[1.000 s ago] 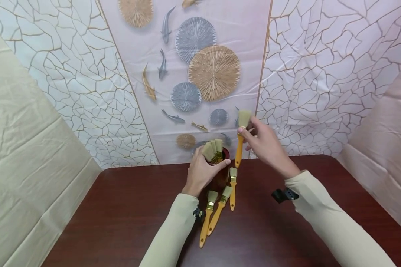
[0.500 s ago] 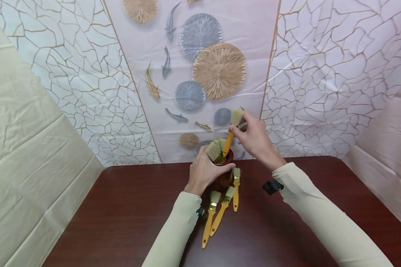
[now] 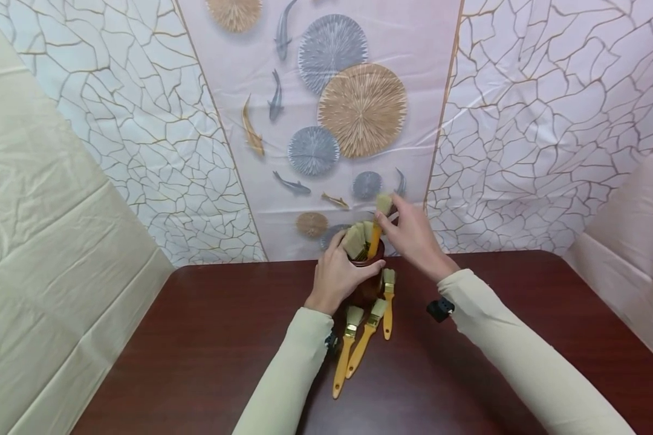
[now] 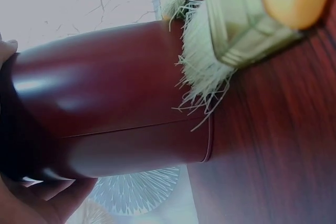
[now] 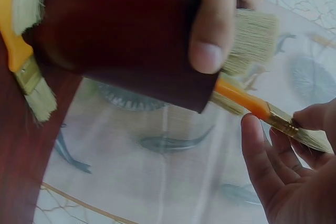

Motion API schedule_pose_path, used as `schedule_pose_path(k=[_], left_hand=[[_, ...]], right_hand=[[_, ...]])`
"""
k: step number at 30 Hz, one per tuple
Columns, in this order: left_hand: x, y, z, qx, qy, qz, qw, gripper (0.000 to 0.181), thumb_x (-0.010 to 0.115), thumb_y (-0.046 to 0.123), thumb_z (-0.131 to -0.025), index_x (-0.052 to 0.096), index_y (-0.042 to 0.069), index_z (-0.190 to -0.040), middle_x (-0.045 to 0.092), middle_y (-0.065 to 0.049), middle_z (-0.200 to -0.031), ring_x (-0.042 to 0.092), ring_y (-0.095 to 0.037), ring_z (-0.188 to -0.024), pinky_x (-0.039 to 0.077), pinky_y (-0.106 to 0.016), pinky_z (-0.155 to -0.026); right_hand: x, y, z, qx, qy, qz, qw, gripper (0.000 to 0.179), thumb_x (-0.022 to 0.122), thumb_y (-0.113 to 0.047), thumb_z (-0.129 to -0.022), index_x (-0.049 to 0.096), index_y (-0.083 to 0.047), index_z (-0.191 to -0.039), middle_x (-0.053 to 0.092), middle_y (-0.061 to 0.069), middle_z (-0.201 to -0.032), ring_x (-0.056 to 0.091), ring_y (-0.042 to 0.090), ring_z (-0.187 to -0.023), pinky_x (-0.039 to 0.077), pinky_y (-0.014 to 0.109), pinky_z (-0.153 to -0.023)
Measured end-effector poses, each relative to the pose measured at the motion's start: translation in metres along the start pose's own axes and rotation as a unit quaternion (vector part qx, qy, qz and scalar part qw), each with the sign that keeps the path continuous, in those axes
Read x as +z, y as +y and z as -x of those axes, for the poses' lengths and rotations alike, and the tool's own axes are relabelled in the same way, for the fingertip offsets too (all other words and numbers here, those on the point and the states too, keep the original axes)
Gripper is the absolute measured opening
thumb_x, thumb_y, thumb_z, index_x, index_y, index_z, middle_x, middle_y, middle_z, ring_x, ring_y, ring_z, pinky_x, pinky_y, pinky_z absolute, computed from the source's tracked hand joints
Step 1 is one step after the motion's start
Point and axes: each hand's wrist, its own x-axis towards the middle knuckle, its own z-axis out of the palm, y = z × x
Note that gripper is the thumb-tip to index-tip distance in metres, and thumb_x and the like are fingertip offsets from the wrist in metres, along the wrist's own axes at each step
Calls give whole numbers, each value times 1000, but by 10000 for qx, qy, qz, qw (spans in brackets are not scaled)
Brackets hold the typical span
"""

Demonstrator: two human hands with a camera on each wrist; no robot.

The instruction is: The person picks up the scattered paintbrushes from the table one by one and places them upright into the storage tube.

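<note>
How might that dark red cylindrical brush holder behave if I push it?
The dark red cylinder could feel slippery; its surface shines. Pushed high, it might tip, being taller than wide with pale-bristled brushes rising out. If toppled, being round, it would probably roll.

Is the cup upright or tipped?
Upright: the cup stands base-down on the table, mouth up, the left hand gripping it, brushes poking out.

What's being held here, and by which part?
The right grip pinches a brush around its metal band; the left grip holds the pot near its top.
</note>
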Motion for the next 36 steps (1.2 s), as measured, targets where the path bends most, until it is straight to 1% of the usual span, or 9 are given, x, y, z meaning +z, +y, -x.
schedule_pose_path(k=[6, 10, 16, 19, 22, 25, 28, 31, 36], left_hand=[[6, 1, 0, -112, -85, 37, 9999, 101, 79, 80, -72, 59, 18, -149, 55, 5, -151, 70, -29, -112, 59, -48, -90], [6, -1, 2, -207, -33, 32, 9998, 103, 80, 80, -71, 57, 19, -150, 56, 5, -149, 70, -28, -113, 59, -48, -91], [6, 1, 1, -78, 45, -22, 10000, 103, 79, 80, -71, 57, 17, -150, 57, 3, -148, 70, -30, -114, 59, -49, -89], [6, 2, -1, -92, 51, -4, 9999, 102, 78, 80, -71, 57, 18, -150, 56, 4, -149, 69, -30, -114, 59, -49, -89], [6, 4, -1, -161, 53, 12, 9999, 103, 79, 80, -71, 57, 18, -150, 56, 4, -150, 70, -31, -113, 59, -50, -88], [6, 4, -1, -207, 23, 5, 9998, 104, 80, 79, -71, 56, 17, -151, 55, 3, -151, 70, -32, -113, 59, -51, -88], [5, 5, -1, -213, 10, 18, 9998, 103, 81, 78, -71, 56, 17, -151, 55, 2, -151, 70, -32, -113, 59, -52, -88], [2, 4, -1, -193, 37, 39, 9998, 101, 81, 77, -71, 57, 18, -149, 56, 3, -150, 70, -32, -114, 58, -52, -88], [1, 1, 0, -167, 69, 69, 9998, 99, 81, 77, -72, 58, 18, -149, 57, 3, -149, 70, -31, -112, 59, -52, -87]], right_hand=[[11, 15, 7, 89, -80, 233, 9997, 15, 67, -17, -103, 66, -6, -113, 74, 12, -92, 63, 20, -61, 50, 35, -57], [20, 22, 10, 88, -226, 263, 9994, 13, 69, -20, -103, 69, -7, -101, 69, 7, -78, 59, 17, -57, 47, 33, -55], [28, 33, 11, 197, -380, 276, 9987, 18, 77, -17, -98, 70, -6, -87, 63, 4, -68, 52, 16, -56, 41, 31, -55], [30, 36, 11, 431, -428, 186, 9980, 16, 78, -19, -98, 71, -5, -97, 64, 5, -72, 52, 16, -56, 41, 31, -54], [31, 38, 12, 625, -423, 45, 9971, 27, 78, -24, -99, 68, -2, -111, 64, 8, -81, 53, 18, -59, 43, 33, -57], [30, 38, 15, 825, -371, -209, 9957, 37, 75, -33, -101, 63, -1, -117, 65, 10, -89, 57, 22, -69, 45, 36, -64], [24, 39, 19, 974, -271, -372, 9942, 39, 67, -38, -105, 62, -2, -119, 67, 14, -98, 63, 27, -82, 48, 39, -73], [15, 40, 25, 1005, -263, -210, 9944, 30, 57, -29, -109, 63, -1, -119, 69, 16, -103, 65, 29, -89, 49, 39, -78], [5, 45, 36, 1373, -957, -201, 9857, 25, 45, -14, -109, 58, 4, -120, 68, 20, -100, 67, 26, -71, 58, 40, -67]])
